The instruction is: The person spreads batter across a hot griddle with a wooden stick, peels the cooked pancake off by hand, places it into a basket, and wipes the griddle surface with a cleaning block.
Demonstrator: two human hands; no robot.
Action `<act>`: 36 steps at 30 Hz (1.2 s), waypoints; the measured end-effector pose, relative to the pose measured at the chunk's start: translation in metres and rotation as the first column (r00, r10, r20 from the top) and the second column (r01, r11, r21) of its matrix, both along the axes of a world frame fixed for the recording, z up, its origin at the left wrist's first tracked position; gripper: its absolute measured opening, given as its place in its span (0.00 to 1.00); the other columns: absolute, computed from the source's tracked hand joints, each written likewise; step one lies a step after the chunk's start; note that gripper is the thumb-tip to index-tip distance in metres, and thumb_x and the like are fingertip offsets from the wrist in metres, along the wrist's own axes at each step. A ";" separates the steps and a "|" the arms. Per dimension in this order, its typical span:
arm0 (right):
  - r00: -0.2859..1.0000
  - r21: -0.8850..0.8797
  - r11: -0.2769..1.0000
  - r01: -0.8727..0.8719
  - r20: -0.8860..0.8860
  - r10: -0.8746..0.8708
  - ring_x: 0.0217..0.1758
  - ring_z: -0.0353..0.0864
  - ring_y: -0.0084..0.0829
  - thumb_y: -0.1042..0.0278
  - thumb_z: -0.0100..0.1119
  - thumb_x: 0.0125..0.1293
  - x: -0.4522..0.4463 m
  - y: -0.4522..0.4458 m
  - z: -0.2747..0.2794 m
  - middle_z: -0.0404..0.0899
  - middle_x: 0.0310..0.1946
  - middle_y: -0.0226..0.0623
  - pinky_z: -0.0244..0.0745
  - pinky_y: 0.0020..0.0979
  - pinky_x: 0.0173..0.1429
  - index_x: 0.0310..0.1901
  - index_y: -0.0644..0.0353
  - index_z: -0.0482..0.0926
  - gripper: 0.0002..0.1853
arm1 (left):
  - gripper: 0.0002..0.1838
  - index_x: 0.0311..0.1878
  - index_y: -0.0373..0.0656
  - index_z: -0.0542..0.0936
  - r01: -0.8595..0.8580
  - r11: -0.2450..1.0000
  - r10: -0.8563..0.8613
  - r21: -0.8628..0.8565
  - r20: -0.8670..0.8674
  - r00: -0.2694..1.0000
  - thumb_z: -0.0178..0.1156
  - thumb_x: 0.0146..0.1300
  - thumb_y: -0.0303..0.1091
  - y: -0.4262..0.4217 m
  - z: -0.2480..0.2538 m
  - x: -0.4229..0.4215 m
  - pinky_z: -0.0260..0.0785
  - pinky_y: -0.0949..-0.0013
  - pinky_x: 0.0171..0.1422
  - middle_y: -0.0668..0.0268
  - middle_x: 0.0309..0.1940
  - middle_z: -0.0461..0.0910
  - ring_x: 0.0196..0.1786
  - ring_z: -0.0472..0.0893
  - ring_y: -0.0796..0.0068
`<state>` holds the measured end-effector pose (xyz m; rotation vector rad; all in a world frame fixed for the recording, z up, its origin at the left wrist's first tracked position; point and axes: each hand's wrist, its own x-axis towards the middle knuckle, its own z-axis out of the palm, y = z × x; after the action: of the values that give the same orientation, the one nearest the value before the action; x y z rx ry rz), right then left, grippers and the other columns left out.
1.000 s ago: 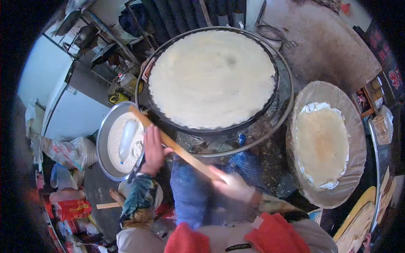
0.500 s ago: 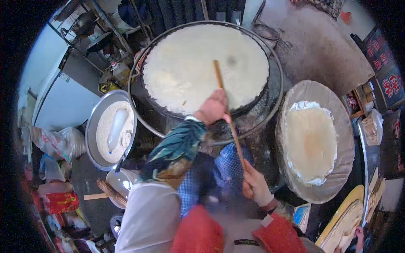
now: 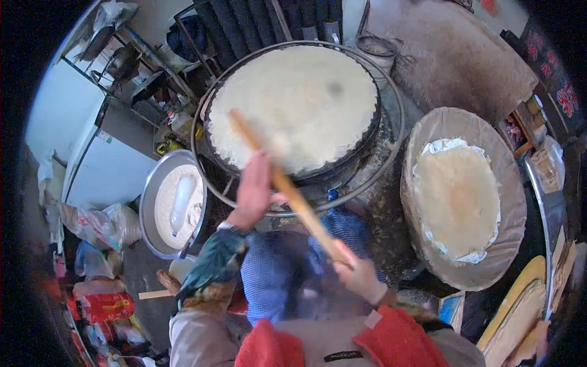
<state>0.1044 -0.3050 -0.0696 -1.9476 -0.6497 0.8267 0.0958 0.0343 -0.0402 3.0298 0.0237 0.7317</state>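
Observation:
A long flat wooden stick [image 3: 306,217] runs diagonally, its upper end over the pale batter layer [image 3: 299,98] on the round black griddle [image 3: 370,137]. My left hand [image 3: 254,189] presses against the stick's middle, with its thumb around the lower side. Lower down, my right hand [image 3: 359,274] is closed round the stick's near end. Some blur lies on the batter beside the stick. Left of the griddle is a metal bowl [image 3: 150,211] of pale flour-like powder, with a clear bottle [image 3: 183,202] lying in it.
A cloth-lined oval basket [image 3: 512,214] holding a pale round sheet [image 3: 455,202] stands at the right. A metal ring [image 3: 400,131] surrounds the griddle. Shelves with pots [image 3: 125,61] are at the upper left, plastic bags [image 3: 101,226] at the left, stacked flat sheets [image 3: 516,312] at the lower right.
From the bowl's edge, the stick swung up over the griddle, then back to the left and down. My left hand moved with it; my right hand kept its hold. The view shifted slightly.

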 end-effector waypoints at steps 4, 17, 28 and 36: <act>0.857 0.079 0.894 0.441 -0.334 -0.393 0.17 0.70 0.20 0.65 0.52 0.68 -0.014 -0.043 0.015 0.75 0.23 0.30 0.65 0.25 0.19 0.71 0.49 0.59 0.30 | 0.56 0.56 0.19 0.66 0.423 0.886 -0.428 -0.190 0.015 0.904 0.50 0.42 0.72 -0.078 -0.007 0.128 0.56 0.51 0.71 0.37 0.59 0.66 0.64 0.65 0.40; 0.598 0.299 0.919 0.257 -0.796 0.092 0.12 0.63 0.16 0.63 0.49 0.71 0.056 0.063 0.009 0.64 0.13 0.22 0.60 0.21 0.16 0.72 0.45 0.55 0.29 | 0.47 0.45 0.27 0.74 0.085 0.992 -0.104 -0.093 -0.219 0.970 0.51 0.42 0.71 0.070 -0.045 0.098 0.63 0.53 0.66 0.44 0.50 0.71 0.59 0.69 0.44; 0.957 0.070 0.972 0.224 -0.205 -0.206 0.19 0.72 0.20 0.62 0.56 0.66 0.008 -0.035 0.007 0.75 0.20 0.29 0.71 0.24 0.26 0.70 0.44 0.63 0.30 | 0.55 0.61 0.27 0.63 0.208 0.972 -0.209 -0.106 0.000 0.978 0.57 0.39 0.66 -0.049 -0.007 0.083 0.56 0.52 0.71 0.42 0.60 0.65 0.64 0.64 0.40; 0.450 0.244 0.923 0.297 -0.889 0.091 0.09 0.58 0.17 0.60 0.46 0.73 0.036 -0.047 0.011 0.60 0.11 0.23 0.55 0.21 0.14 0.74 0.46 0.49 0.31 | 0.54 0.55 0.21 0.69 0.152 0.988 -0.145 0.031 -0.162 0.976 0.48 0.44 0.71 -0.035 -0.053 0.088 0.55 0.49 0.72 0.39 0.57 0.69 0.66 0.65 0.41</act>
<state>0.1404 -0.3521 -0.0587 -0.9284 0.0041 1.3738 0.1843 -0.0004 -0.0927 3.0799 -0.2154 0.4837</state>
